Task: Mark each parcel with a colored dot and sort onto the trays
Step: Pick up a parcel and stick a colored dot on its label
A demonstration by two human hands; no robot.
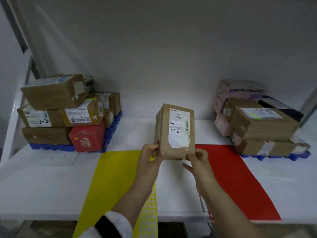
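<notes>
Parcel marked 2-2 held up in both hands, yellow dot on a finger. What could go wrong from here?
1. The yellow dot sits on the left hand, which also holds the parcel; it could crease or stick askew.
2. With the right hand, the grip covers only the parcel's lower corners, so it might tip.
3. The top box on the left tray lies tilted; adding another could topple it.

White table (pixel 42 182) fills the lower frame, with a matte top and a thin seam running front to back right of its middle. Behind the table is a plain white wall (pixel 154 48), greyer toward the top. Above the table's left end a dark metal post (pixel 16 26) runs diagonally, with a paler grey upright (pixel 30 71) below it. At the table's right end is a slanted grey bar (pixel 309 107). Under the table's front edge is a brownish floor (pixel 51 229), blurred. Light is soft, even, dim; shadows on the table are weak.
</notes>
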